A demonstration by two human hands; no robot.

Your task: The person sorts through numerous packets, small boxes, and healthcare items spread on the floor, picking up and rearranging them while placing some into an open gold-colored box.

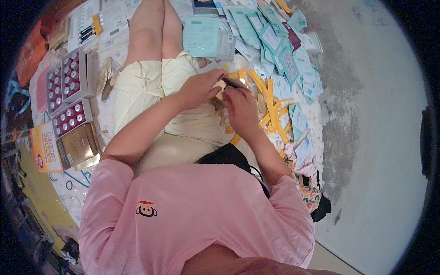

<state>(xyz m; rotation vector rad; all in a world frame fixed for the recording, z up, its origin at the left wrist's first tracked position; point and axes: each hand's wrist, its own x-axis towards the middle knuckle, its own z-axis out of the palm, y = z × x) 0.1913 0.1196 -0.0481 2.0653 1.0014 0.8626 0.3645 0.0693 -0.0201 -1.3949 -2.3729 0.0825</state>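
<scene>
My left hand (202, 88) reaches over my lap from the left, with its fingers and thumb at one end of a thin dark object (234, 82). On the other side, the fingers of my right hand (242, 110) curl around the same object. Fingers cover much of it, so I cannot tell exactly what it is. Just beyond and to the right of my right hand lie several yellow strip packets (271, 106) in a loose heap. Cream shorts (137, 86) and my outstretched legs are to the left of the hands.
Teal sachets (271, 37) are piled at the upper right, and a larger teal packet (201, 36) lies beside my legs. At left are boxes of red cylinders with silver tops (70, 75), a brown-gold box (77, 144) and an orange-white packet (44, 147). A grey wall (371, 137) borders the right.
</scene>
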